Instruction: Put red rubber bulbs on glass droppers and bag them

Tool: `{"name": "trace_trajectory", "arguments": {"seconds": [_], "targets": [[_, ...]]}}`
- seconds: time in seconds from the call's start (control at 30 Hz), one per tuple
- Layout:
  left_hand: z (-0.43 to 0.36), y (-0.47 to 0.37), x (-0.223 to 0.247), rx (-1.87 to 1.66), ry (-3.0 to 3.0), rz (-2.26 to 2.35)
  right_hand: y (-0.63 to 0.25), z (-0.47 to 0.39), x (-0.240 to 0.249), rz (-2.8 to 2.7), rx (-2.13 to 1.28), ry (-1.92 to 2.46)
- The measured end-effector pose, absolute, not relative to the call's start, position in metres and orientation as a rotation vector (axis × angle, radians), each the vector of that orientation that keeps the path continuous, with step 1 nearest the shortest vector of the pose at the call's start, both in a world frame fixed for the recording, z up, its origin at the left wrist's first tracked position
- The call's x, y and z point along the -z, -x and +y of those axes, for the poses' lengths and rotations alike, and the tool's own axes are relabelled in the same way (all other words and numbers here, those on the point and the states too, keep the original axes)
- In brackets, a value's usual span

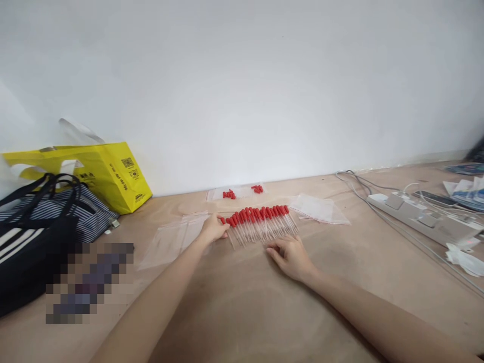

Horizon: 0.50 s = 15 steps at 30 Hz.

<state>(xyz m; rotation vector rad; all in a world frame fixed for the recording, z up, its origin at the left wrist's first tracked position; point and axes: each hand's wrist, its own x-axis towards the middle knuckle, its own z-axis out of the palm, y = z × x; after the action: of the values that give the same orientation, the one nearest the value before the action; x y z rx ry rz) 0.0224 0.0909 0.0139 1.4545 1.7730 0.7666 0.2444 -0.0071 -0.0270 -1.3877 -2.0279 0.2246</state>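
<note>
Red-capped sticks [260, 218] end at left hand [215, 230]; tabletop [230, 312] spreads nearer.

Two bare forearms [168, 290] angle inward before us — the bare left hand [214, 228] farther forward, fingers bent — the bare right hand [290, 256] loosely curled, thumb pointing leftward.

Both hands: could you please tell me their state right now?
Left hand: partly closed at the leftmost red-capped stick; grip cannot be told.
Right hand: loosely curled near the other sticks; hold cannot be told.
</note>
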Motion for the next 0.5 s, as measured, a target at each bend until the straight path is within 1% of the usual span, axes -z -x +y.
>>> {"name": "trace_trajectory", "arguments": {"seconds": [0.13, 0.3, 0.4, 0.47, 0.5], "targets": [[0.098, -0.024, -0.010, -0.676, -1.634, 1.808, -0.258, -0.003, 0.029, -2.042, -0.207, 1.408], [0.067, -0.017, -0.012, -0.811, -1.986, 1.746, -0.268, -0.006, 0.031, -2.134, -0.207, 1.248], [0.023, -0.007, -0.008, -0.752, -2.236, 1.494, -0.276, -0.013, 0.025, -2.278, -0.227, 1.075], [-0.005, 0.001, -0.004, -0.529, -2.582, 1.103, -0.280, -0.018, 0.020, -2.398, -0.247, 0.956], [-0.016, 0.005, -0.003, -0.456, -2.667, 1.016, -0.282, -0.020, 0.018, -2.454, -0.260, 0.911]]}}
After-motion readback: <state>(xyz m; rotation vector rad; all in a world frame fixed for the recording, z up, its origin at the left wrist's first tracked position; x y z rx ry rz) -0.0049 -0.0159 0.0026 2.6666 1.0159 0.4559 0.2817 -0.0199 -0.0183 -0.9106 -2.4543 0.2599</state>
